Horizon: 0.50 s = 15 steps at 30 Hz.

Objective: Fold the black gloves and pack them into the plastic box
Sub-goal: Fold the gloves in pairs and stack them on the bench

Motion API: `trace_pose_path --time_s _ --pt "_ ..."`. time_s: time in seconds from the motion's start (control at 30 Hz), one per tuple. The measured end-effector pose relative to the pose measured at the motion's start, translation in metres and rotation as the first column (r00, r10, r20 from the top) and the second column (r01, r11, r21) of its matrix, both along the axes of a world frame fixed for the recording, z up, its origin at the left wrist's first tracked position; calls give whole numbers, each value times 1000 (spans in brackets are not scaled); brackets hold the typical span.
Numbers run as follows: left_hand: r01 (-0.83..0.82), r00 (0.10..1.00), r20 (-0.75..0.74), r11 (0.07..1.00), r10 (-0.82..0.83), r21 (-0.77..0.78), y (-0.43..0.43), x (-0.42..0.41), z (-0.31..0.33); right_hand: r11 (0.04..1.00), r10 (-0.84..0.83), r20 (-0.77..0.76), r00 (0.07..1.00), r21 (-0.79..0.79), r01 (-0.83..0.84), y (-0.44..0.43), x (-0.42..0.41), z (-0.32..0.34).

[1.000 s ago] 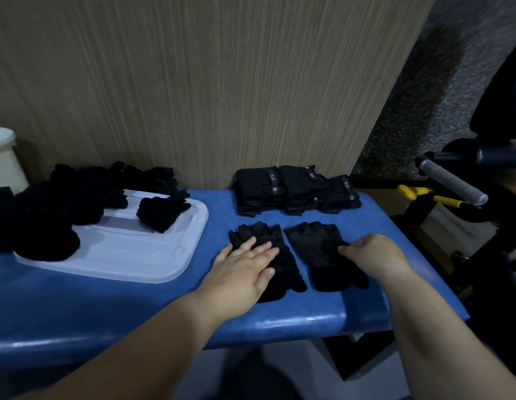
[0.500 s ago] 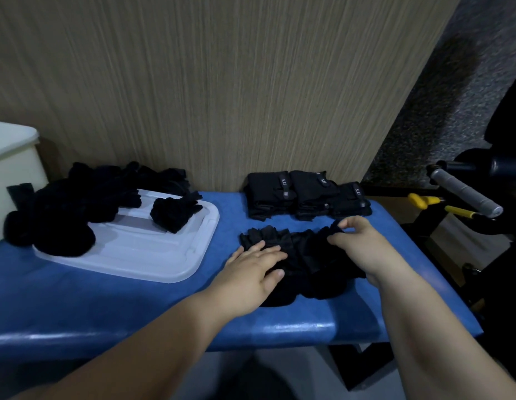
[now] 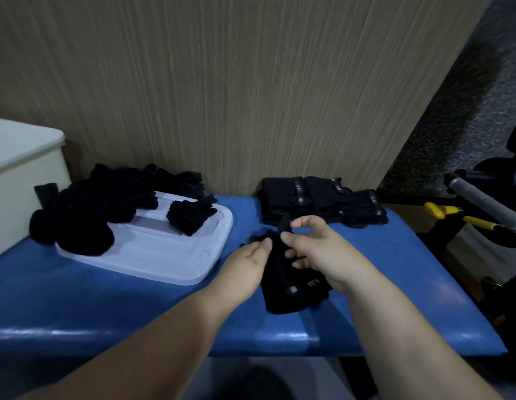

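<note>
A pair of black gloves (image 3: 294,287) lies stacked on the blue bench (image 3: 135,307), with a small logo facing up. My left hand (image 3: 246,265) holds its left edge near the fingertips. My right hand (image 3: 317,249) pinches a black strap at the pair's far end, fingers curled over the fabric. Folded black gloves (image 3: 320,202) sit in a row against the wall behind. Loose black gloves (image 3: 86,209) are heaped on a white plastic lid (image 3: 164,255) at the left. The cream plastic box (image 3: 23,174) stands at the far left.
A wood-grain wall panel rises right behind the bench. To the right, off the bench, stands dark equipment with a grey handle (image 3: 482,202) and yellow parts (image 3: 444,210). The bench's front edge runs just below the gloves.
The two gloves that lay side by side have been brought one over the other. My right hand moved left and up to the strap; my left hand shifted to the pair's left edge.
</note>
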<state>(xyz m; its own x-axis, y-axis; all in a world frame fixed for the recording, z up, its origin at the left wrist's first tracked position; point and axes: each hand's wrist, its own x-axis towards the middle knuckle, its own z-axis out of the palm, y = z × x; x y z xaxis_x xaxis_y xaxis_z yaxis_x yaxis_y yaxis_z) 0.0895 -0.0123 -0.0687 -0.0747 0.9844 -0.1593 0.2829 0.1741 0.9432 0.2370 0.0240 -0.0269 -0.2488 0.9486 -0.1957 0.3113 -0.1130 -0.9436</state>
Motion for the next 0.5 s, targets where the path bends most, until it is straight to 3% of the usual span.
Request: trace_pose_path --time_s 0.17,0.23,0.3,0.4,0.5 --pt "-126 949 -283 990 141 68 0 -4 8 994 -94 -30 995 57 96 10 13 -5" --pt "-101 954 -275 993 115 64 0 -5 7 982 -165 9 986 98 163 14 23 -8" --pt "-80 945 -314 995 93 55 2 -5 3 969 -216 185 959 164 187 18 33 -15" --pt "-76 924 -370 995 96 69 7 -4 -2 986 -155 425 892 119 114 16 39 -22" --pt "-109 968 -221 992 121 67 11 -5 -7 994 -103 440 892 63 84 12 36 -25"
